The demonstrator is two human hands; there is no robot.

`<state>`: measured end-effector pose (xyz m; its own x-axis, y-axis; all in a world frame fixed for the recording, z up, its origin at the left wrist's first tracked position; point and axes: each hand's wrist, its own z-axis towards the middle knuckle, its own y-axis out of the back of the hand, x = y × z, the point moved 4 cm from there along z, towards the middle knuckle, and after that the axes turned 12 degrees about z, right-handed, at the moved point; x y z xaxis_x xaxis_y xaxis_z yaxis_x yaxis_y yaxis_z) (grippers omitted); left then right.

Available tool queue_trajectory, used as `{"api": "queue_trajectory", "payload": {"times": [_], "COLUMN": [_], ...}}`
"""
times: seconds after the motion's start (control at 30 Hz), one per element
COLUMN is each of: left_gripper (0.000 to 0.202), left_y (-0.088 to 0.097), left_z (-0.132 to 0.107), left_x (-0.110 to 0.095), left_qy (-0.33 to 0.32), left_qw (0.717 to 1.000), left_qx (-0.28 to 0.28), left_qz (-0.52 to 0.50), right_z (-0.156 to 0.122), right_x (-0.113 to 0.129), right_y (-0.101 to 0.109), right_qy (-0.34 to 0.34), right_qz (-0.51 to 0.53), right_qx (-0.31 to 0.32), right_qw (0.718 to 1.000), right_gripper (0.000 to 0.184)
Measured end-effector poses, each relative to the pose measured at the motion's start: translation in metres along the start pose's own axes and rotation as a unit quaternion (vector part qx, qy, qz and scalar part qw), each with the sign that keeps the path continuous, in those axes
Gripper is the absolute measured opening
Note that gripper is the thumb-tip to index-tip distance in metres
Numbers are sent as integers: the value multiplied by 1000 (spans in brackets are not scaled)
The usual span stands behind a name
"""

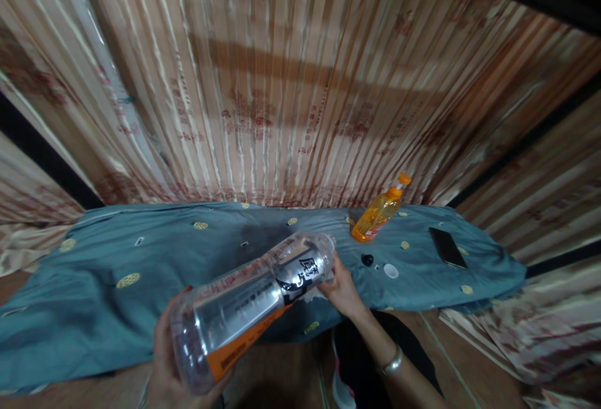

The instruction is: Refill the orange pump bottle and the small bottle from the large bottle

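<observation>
Walled in by pleated, beige-brown curtains (263,83) with reddish printed motifs, and framed at left and right by dark bars (47,152). Spread below, across the full width: a blue-green bed cover (154,284) dotted with yellow oval patterns and small pale marks, and rumpled toward the left. Visible below its near edge: brown floor (272,365), plus a dark trouser leg (354,359) and part of a pale shoe (345,396).

Held in front of the bed's near edge, in both hands: a large clear bottle (248,299), tilted, with base toward the lower left and neck toward the upper right. Labelled in silver with black characters, and along the lower side in orange. Hard to tell whether anything is inside.

Clamped around the base end: the left hand (164,346), with a firm grip. Closed about the neck end from below: the right hand (345,290), with a silver bracelet (392,360) at the wrist.

Set farther back on the cover, right of the clear bottle: an orange bottle (375,218) with an orange cap, seen leaning to the right. Lying nearer: a small black object (367,260) and, just beside it, a whitish disc (390,270). Lying farther right: a flat dark phone-like slab (447,247).
</observation>
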<state>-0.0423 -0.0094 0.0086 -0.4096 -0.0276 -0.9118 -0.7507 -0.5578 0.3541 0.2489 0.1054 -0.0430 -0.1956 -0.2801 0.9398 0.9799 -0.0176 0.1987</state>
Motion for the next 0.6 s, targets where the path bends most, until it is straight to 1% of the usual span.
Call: {"api": "queue_trajectory", "payload": {"times": [0.13,0.23,0.33,0.5,0.6], "left_gripper": [97,93,96,94,98], "left_y": [-2,0,2,0,-3], "left_z": [-2,0,3,1,-2], "left_x": [1,4,6,4,2], "left_qy": [32,19,4,28,48], "left_qw": [999,1000,1000,999,998], "left_qx": [4,0,-3,-2,2], "left_qz": [-34,-9,3,-26,-48], "right_z": [0,0,0,0,0], "right_x": [2,1,0,-2,-1], "right_y": [-1,-1,-1,0,0], "right_qy": [-4,-4,4,-4,-7], "right_qz": [-4,-5,-3,-7,-4], "right_qx": [2,-1,-4,-2,3], "right_qw": [1000,1000,1000,1000,1000], "right_gripper": [62,62,64,64,64]}}
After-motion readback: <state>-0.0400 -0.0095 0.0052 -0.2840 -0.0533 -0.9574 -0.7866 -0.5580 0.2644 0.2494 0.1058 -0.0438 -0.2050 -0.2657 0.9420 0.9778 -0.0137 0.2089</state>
